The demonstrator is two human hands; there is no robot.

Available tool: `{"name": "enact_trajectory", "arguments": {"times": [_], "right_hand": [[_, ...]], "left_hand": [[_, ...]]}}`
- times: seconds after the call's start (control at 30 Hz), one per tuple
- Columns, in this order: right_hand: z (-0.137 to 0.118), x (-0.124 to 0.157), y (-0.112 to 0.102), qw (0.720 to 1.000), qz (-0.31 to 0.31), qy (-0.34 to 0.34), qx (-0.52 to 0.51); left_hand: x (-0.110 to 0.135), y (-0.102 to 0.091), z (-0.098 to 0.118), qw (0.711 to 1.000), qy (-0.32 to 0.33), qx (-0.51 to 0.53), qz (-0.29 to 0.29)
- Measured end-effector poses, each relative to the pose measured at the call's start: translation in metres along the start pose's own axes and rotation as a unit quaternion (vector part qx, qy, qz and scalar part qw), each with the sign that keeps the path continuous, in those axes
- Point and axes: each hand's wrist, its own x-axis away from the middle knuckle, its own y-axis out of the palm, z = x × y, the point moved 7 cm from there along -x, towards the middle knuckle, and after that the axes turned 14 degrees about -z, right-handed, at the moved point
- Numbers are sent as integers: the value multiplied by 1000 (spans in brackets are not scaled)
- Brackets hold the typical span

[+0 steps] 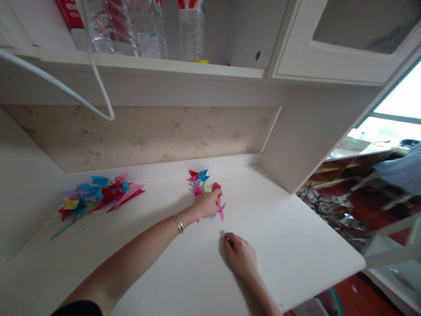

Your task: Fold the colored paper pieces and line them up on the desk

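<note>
My left hand [206, 204], with a silver bracelet at the wrist, reaches across the white desk to a small group of folded paper pieces. Its fingers close at a red folded paper piece [216, 186]; the exact grip is partly hidden. A pink folded paper piece [221, 211] sticks out just below those fingers. Behind lie a light green piece [207, 187], a magenta one [197, 189] and a blue one [203, 175]. Nearer the front, my right hand [241, 254] rests on the desk with curled fingers. Something small and pale shows at its fingertips, too unclear to name.
A larger pile of coloured folded paper [112, 191] lies at the back left of the desk [283, 228]. Overhead, a shelf [158, 63] holds plastic bottles [191, 33]. A white cable [62, 85] hangs at upper left. The desk's right edge borders a cluttered floor.
</note>
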Motion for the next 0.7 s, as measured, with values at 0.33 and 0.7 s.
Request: {"name": "enact_trajectory", "arguments": {"times": [0.33,0.7], "right_hand": [[1,-2,-1,1000,-2,6,-2],[3,-2,0,1000,2,6,-9]], "left_hand": [[-20,3,-2,994,-19,-109,-14],[-13,-2,0,994,-20,-108,5]]}}
